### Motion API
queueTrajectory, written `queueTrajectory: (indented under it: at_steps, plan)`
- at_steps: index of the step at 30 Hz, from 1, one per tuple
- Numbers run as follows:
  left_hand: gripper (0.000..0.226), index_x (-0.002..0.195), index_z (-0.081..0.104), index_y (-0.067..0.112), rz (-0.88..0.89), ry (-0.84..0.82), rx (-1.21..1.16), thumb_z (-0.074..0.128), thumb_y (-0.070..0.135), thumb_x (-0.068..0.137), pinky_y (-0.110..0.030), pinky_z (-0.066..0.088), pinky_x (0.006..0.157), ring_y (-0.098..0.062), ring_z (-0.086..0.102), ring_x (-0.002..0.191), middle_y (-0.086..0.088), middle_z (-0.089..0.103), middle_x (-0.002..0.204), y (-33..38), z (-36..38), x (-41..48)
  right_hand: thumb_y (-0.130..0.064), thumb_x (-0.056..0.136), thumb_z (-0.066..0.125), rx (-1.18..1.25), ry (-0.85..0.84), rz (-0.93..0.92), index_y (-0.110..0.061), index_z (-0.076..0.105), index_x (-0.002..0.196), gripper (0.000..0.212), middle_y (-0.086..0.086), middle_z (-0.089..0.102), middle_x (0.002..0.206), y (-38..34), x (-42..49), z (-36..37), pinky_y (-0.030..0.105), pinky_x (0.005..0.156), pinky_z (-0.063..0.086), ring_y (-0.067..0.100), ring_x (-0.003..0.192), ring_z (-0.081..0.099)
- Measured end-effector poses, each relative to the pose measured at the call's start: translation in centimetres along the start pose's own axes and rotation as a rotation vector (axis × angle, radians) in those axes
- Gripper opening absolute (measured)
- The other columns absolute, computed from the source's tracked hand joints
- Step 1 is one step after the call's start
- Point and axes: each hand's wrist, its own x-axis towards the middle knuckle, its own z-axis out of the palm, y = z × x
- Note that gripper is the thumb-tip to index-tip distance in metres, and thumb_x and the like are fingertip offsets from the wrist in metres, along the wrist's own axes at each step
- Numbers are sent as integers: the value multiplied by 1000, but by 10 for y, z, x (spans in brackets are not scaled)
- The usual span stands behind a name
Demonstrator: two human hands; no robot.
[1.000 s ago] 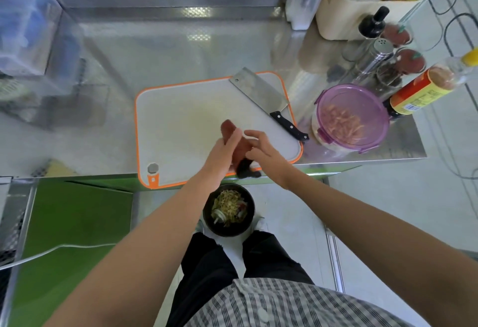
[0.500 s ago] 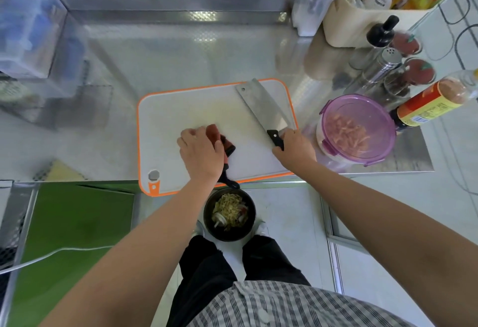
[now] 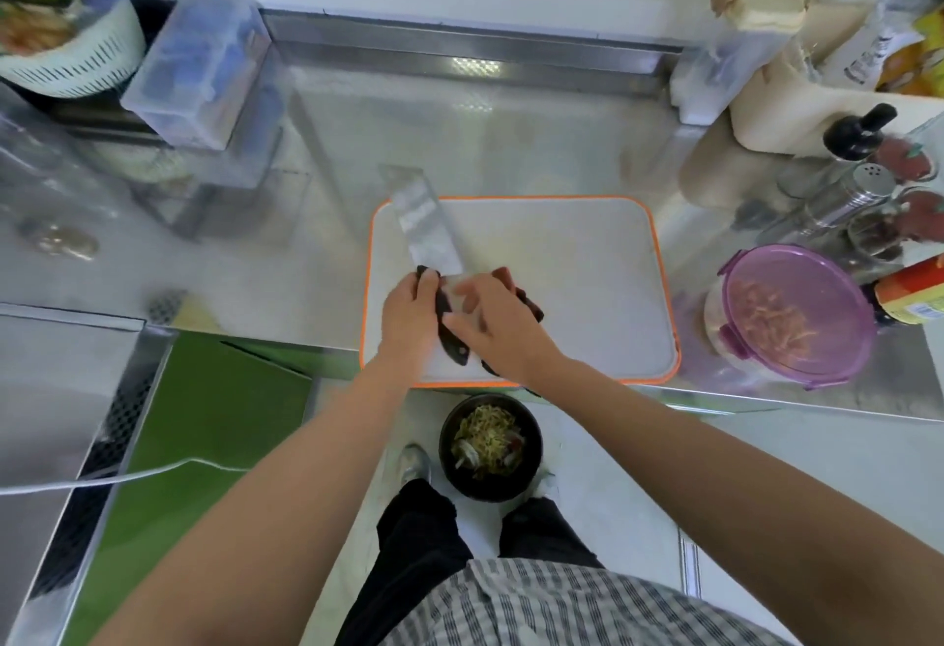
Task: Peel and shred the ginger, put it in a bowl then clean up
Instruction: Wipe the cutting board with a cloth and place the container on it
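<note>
grey and white checked shirt (image 3: 562,604) near the bottom edge, black trousers (image 3: 419,543) below it, and pale grey shoes (image 3: 415,461) on a light floor. the left hand (image 3: 408,313), the right hand (image 3: 493,326) and both forearms are bare.

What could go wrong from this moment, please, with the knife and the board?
1. The left hand grips the black handle of the steel cleaver with the right hand close beside it; a slip might cut fingers.
2. The orange-rimmed white cutting board lies at the counter's front edge, above the black round container of shreds on the floor; a push might tip it off.
</note>
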Motion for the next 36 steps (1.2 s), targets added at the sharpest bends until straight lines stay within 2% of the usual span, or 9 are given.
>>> queueTrajectory:
  at_steps: [4,7,12,15,18,23,26,31,36]
  plan:
    - [35,68,46,15,-54,142,15,37,18,102,-33,47,58,-26,50,52,-9,50,59,-31,-57,18,-29,87,58,-294,87,-52,-12,54,120,37,5,53,118,14,6,19,43,95,38,24,110,48]
    - [34,71,42,13,-114,184,-7,31,14,103,-20,35,38,-13,43,40,-11,45,62,-39,-85,31,-34,83,60,-506,141,106,-20,48,130,51,6,36,144,20,11,27,44,100,24,28,134,26]
    - [33,93,52,4,-226,226,99,28,25,102,-37,45,64,-28,51,67,-19,55,86,-60,-116,57,-33,80,56,-613,74,366,-26,28,141,67,4,3,157,30,15,36,51,103,21,32,141,6]
    - [36,110,54,0,-227,218,230,37,29,100,-45,48,84,-39,60,93,-19,60,106,-58,-122,64,-19,77,54,-587,100,394,-23,26,143,72,6,5,156,31,18,39,48,100,27,33,137,16]
    - [43,131,43,-1,-179,209,455,53,21,96,-40,40,95,-38,50,112,-22,40,133,-53,-124,65,-11,73,55,-524,210,419,-14,29,140,72,9,10,155,32,18,42,45,101,28,32,135,24]
    - [52,132,39,1,-121,223,791,57,16,86,-44,31,103,-40,29,126,-21,29,140,-53,-116,63,-23,70,61,-553,254,419,-17,40,128,63,11,17,152,36,4,46,46,99,30,31,133,23]
    - [56,132,39,1,42,263,906,59,15,82,-47,26,106,-40,27,131,-21,28,145,-45,-94,53,-7,75,56,-450,216,299,-14,46,128,55,13,31,142,38,-1,38,49,94,43,34,122,33]
    - [61,141,41,20,458,-106,1009,59,20,83,-45,26,105,-36,26,132,-13,30,148,-28,-25,26,7,71,53,-197,427,283,-5,52,125,55,19,45,125,57,-14,-16,44,92,44,38,111,47]
    - [85,151,19,32,608,-519,1152,55,65,81,-48,15,114,-32,10,142,-6,9,158,-25,49,-6,5,76,53,-288,524,506,-8,44,134,60,19,40,134,109,-42,-83,42,101,36,38,120,41]
